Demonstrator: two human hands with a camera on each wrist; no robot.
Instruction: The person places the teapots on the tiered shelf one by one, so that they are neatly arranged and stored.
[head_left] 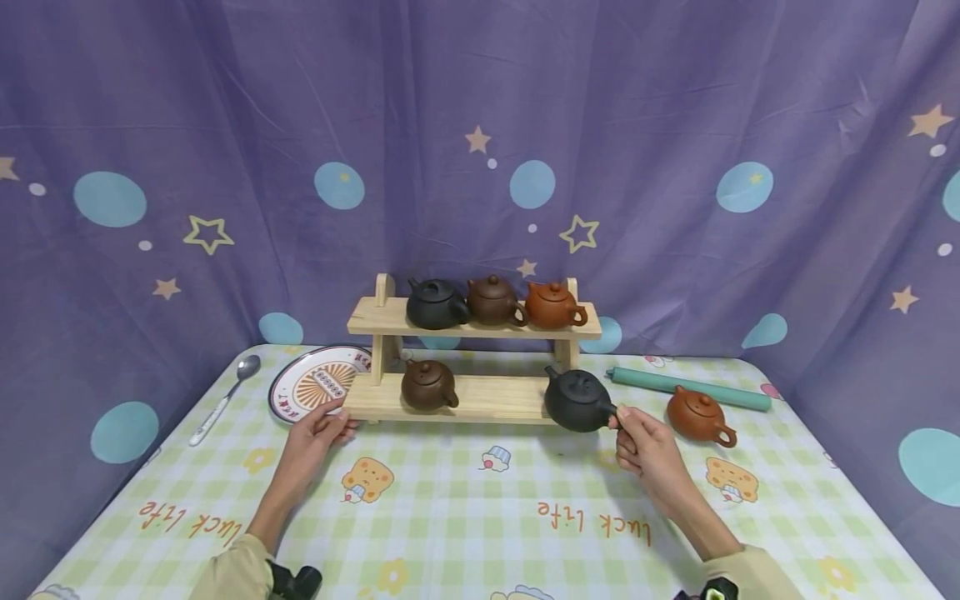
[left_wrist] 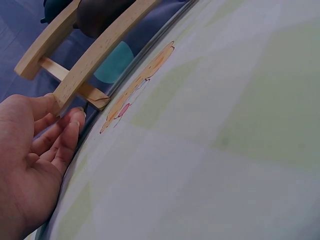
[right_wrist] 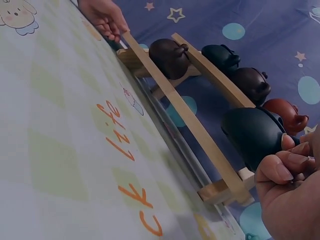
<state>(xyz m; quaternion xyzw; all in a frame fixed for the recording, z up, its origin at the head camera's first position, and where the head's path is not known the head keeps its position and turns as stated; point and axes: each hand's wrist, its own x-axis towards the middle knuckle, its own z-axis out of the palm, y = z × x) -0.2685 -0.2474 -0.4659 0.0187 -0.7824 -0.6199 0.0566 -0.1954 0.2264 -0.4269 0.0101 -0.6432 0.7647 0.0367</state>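
Observation:
A two-tier wooden display rack point(head_left: 498, 402) stands at the back of the table. My left hand point(head_left: 309, 443) grips the left end of its lower board, with the thumb at the edge in the left wrist view point(left_wrist: 40, 107). Between thumb and fingers, my right hand point(head_left: 651, 450) pinches the handle of a black teapot point(head_left: 579, 402) at the lower board's right end. Whether that teapot's base touches the board, I cannot tell. A dark brown teapot point(head_left: 427, 387) sits left of centre on the same board.
On the upper board stand a black teapot point(head_left: 433, 308), a brown teapot point(head_left: 491, 303) and a reddish-brown teapot point(head_left: 551, 308). Another reddish-brown teapot point(head_left: 695, 414) and a green rolled stick point(head_left: 690, 388) lie right. A patterned plate point(head_left: 288, 385) and a spoon point(head_left: 228, 398) are left.

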